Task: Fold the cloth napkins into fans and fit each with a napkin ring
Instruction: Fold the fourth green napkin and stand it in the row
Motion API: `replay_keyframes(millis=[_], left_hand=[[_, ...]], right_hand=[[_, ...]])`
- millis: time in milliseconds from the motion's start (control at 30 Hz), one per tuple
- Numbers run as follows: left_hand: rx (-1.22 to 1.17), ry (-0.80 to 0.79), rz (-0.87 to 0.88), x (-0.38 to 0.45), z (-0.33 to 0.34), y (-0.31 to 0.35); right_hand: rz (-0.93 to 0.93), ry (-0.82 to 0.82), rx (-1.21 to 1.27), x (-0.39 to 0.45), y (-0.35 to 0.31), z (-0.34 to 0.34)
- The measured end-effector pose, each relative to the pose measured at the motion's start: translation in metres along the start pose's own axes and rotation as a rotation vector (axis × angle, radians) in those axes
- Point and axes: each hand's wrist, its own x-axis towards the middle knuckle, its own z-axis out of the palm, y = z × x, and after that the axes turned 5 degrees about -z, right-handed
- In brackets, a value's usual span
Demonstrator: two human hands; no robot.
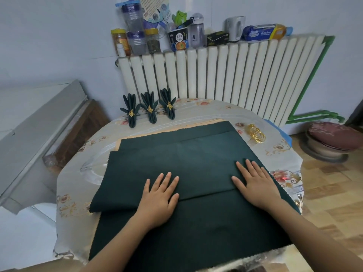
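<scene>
A dark green cloth napkin [186, 165] lies spread on the round table [74, 195], its near part folded up so a fold edge runs across under my hands. My left hand [159, 197] presses flat on that fold at the centre. Flat on the fold's right end lies my right hand [255, 183], fingers straight. More dark green cloth [196, 238] lies underneath toward me. Three finished fan napkins [149, 109] with gold rings stand at the table's far left. A row of loose gold napkin rings [255, 133] lies at the far right.
A white radiator [225, 75] stands behind the table, its top crowded with bottles, jars and boxes. A grey cabinet [39, 134] is at the left. A round cushioned stool [332, 138] sits on the wood floor at the right.
</scene>
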Motion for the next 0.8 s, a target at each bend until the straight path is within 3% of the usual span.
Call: replay_keyframes(millis=[167, 267, 400, 667, 800], left_hand=[[0.005, 0.016, 0.002, -0.001, 0.002, 0.001], [0.003, 0.020, 0.012, 0.002, 0.002, 0.002], [-0.004, -0.009, 0.010, 0.003, -0.002, 0.003], [-0.035, 0.021, -0.206, -0.026, -0.004, -0.100], [-0.060, 0.005, -0.214, -0.027, -0.003, -0.112]], right_hand=[[0.046, -0.014, -0.029, 0.001, -0.015, -0.003], [-0.142, 0.072, -0.009, 0.005, -0.064, -0.005], [-0.328, 0.013, 0.081, 0.007, -0.129, 0.013], [-0.318, 0.034, 0.030, 0.006, -0.138, 0.024], [-0.236, 0.027, 0.021, 0.008, -0.153, 0.016]])
